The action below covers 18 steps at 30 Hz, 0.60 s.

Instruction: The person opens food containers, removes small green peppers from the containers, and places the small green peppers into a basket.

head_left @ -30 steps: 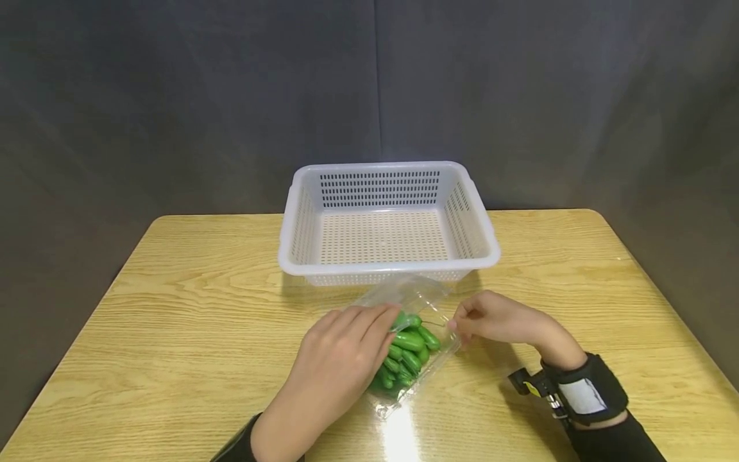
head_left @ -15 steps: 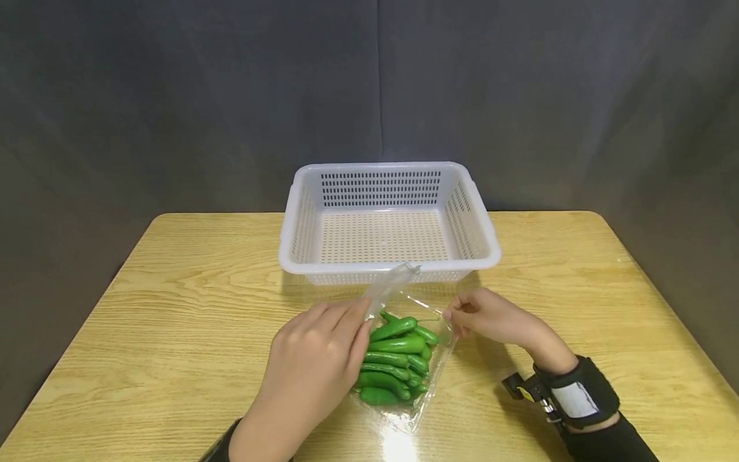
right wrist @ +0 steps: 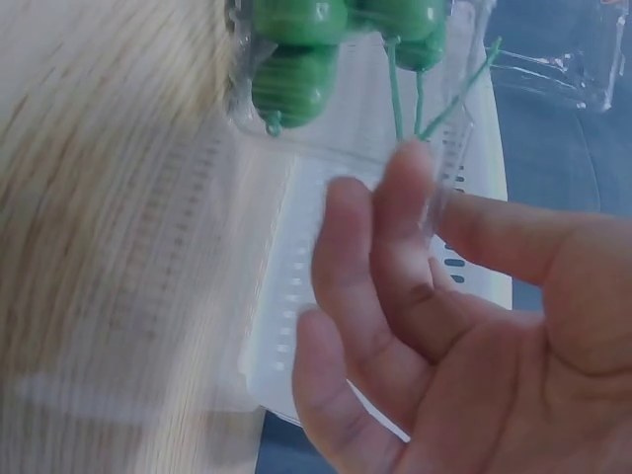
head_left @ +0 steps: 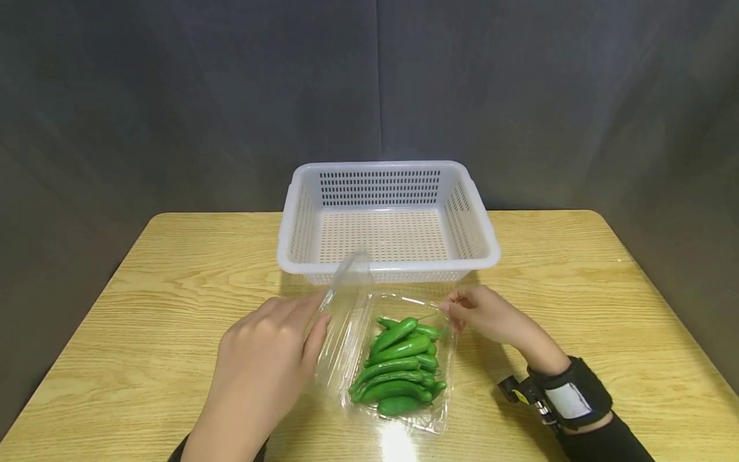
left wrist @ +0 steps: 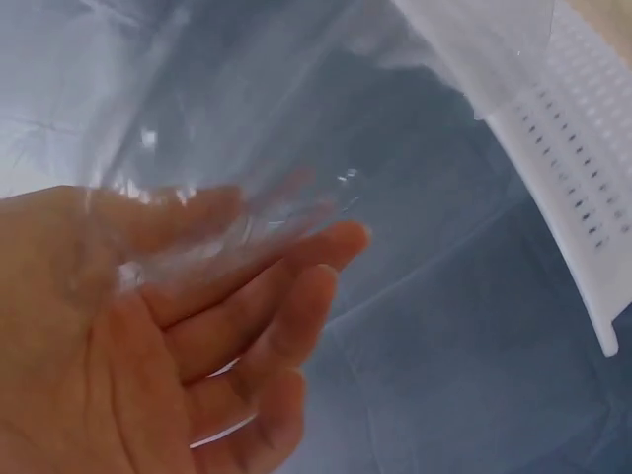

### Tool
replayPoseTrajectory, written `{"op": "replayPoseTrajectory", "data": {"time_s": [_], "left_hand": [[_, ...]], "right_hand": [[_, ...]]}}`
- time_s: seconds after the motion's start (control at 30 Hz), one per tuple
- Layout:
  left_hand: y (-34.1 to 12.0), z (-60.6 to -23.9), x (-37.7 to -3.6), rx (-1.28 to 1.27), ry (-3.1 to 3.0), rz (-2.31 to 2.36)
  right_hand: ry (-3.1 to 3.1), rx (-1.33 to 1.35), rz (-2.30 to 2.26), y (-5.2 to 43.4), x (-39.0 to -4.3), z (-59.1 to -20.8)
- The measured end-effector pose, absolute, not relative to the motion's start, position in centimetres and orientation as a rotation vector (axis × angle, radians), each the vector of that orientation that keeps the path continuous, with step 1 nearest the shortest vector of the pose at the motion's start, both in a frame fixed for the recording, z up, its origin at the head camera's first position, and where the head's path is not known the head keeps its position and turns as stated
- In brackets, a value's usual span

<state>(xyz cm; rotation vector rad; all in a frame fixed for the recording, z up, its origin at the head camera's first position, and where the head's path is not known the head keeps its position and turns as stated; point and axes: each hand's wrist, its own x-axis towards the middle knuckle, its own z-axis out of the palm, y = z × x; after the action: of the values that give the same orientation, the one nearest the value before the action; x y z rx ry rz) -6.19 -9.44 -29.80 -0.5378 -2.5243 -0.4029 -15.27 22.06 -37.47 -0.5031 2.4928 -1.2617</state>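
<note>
Lid [head_left: 346,301] now upright beside tray [head_left: 444,359]

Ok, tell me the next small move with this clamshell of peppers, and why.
Probably swing the clear lid fully open to the left. The left hand holds it only half raised, while the right hand pinches the tray corner steady. The green peppers are uncovered, and the white basket sits just behind.

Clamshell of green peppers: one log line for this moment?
left hand lifts clear lid | right hand pinches tray corner | green peppers exposed | basket behind
</note>
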Motion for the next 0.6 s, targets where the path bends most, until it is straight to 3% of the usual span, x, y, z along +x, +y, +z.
{"op": "replayPoseTrajectory", "data": {"time_s": [0.6], "left_hand": [[-12.3,-29.0,-6.7,-0.346,-2.876,-0.37]], "right_hand": [[2.495,-0.372,-1.383,21.8,-15.5,-37.3]]}}
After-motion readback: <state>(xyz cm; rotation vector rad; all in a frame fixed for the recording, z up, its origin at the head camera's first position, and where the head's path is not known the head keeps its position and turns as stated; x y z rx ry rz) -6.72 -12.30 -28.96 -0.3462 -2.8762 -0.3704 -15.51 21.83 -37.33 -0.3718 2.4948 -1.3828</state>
